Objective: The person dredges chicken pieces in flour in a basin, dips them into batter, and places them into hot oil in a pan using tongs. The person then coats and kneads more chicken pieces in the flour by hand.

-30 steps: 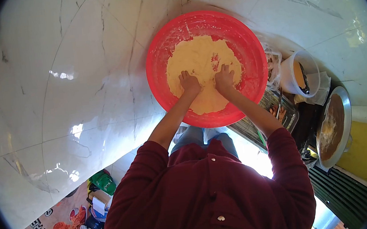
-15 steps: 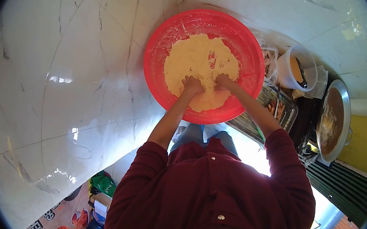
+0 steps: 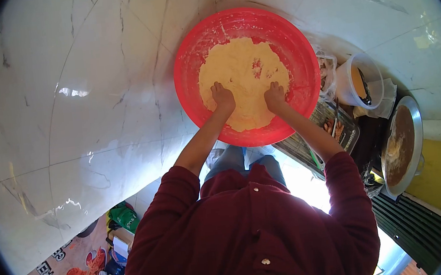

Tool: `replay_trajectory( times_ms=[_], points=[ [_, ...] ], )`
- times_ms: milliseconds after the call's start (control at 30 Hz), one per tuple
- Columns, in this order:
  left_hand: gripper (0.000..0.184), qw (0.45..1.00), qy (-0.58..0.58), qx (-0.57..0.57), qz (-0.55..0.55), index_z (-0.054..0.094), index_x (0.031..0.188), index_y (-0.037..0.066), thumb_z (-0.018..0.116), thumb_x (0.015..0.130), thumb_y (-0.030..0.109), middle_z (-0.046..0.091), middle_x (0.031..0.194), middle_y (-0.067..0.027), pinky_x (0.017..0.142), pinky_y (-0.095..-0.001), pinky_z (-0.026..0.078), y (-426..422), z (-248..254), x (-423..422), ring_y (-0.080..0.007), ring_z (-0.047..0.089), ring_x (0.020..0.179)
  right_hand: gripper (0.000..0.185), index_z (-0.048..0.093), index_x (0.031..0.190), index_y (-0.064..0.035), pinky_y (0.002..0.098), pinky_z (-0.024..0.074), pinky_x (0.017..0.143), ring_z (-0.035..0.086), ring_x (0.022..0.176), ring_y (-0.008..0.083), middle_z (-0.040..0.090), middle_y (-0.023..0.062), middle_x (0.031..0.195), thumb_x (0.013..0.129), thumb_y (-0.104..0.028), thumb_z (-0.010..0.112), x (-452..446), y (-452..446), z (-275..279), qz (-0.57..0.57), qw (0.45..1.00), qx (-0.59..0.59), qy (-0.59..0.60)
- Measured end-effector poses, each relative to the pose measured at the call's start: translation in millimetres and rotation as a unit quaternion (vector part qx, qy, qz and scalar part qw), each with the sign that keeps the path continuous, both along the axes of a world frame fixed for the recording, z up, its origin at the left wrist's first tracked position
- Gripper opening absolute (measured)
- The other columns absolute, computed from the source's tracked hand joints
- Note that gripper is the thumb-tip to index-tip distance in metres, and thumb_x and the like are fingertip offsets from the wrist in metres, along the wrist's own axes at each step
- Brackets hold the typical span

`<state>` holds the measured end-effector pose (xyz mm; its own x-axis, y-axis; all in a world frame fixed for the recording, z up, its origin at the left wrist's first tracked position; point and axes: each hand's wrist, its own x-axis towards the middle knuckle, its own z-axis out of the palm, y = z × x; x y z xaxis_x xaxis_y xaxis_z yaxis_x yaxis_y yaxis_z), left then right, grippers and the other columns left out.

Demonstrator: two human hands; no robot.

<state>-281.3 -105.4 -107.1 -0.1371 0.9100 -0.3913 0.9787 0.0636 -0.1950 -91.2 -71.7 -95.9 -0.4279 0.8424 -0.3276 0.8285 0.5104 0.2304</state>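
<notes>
A wide red basin (image 3: 303,102) holds a broad layer of pale yellow flour (image 3: 243,68), with a few bare red spots showing through. My left hand (image 3: 224,99) rests on the flour left of the middle, fingers stretched forward and nothing visible in them. On the right side of the layer, my right hand (image 3: 275,97) touches the flour too, its fingers also pointing forward. The undersides of both hands are hidden.
Marbled tiles (image 3: 92,97) surround the basin on the left and behind. To the right are a translucent tub (image 3: 345,89), a tray (image 3: 352,137) with browned food pieces, and a large metal pan (image 3: 416,117) of brown liquid with pale foam.
My hands have moved apart, the left to the left and the right to the right. More of their fingers now shows above the flour.
</notes>
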Motion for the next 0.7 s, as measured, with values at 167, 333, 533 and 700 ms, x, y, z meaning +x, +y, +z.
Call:
replay_trajectory(
  times_ms=[167, 333, 533, 700],
  points=[
    [0.050, 0.996, -0.078, -0.035, -0.025, 0.066, 0.096, 0.010, 0.069, 0.062, 0.047, 0.052, 0.109, -0.0107, 0.085, -0.0423, 0.027, -10.0, 16.1, 22.2, -0.0277, 0.035, 0.109, 0.024, 0.065, 0.086, -0.0043, 0.0394, 0.0409, 0.077, 0.042, 0.103, 0.0302, 0.050, 0.0154, 0.106, 0.065, -0.016, 0.064, -5.1, -2.5, 1.9, -0.013, 0.994, -0.104, 0.039],
    [0.045, 0.939, -0.278, -0.181, 0.088, 0.064, 0.100, 0.011, 0.063, 0.067, 0.042, 0.051, 0.118, -0.0072, 0.088, -0.0463, 0.028, -1.6, 40.5, 30.1, -0.0307, 0.034, 0.114, 0.033, 0.062, 0.091, 0.0008, 0.0381, 0.0474, 0.072, 0.057, 0.087, 0.0324, 0.059, 0.0200, 0.097, 0.064, -0.019, 0.064, 3.9, 21.6, 21.7, -0.150, 0.903, -0.379, 0.132],
    [0.041, 0.837, -0.502, -0.181, 0.119, 0.064, 0.099, 0.012, 0.063, 0.070, 0.039, 0.053, 0.118, -0.0083, 0.091, -0.0492, 0.028, 23.2, 38.8, -30.8, -0.0282, 0.037, 0.118, 0.023, 0.062, 0.081, 0.0011, 0.0389, 0.0448, 0.062, 0.059, 0.073, 0.0270, 0.061, 0.0146, 0.075, 0.066, -0.016, 0.061, 31.1, 37.3, 75.1, -0.188, 0.808, -0.397, 0.392],
    [0.029, 0.930, -0.318, 0.122, 0.137, 0.067, 0.088, 0.011, 0.063, 0.071, 0.034, 0.057, 0.108, -0.0028, 0.088, -0.0460, 0.030, -12.5, 90.8, -32.2, -0.0257, 0.041, 0.112, 0.020, 0.063, 0.072, -0.0021, 0.0419, 0.0450, 0.062, 0.058, 0.071, 0.0309, 0.059, 0.0161, 0.072, 0.068, -0.022, 0.066, 35.6, 29.9, 82.1, -0.068, 0.938, -0.030, 0.337]
  ],
)
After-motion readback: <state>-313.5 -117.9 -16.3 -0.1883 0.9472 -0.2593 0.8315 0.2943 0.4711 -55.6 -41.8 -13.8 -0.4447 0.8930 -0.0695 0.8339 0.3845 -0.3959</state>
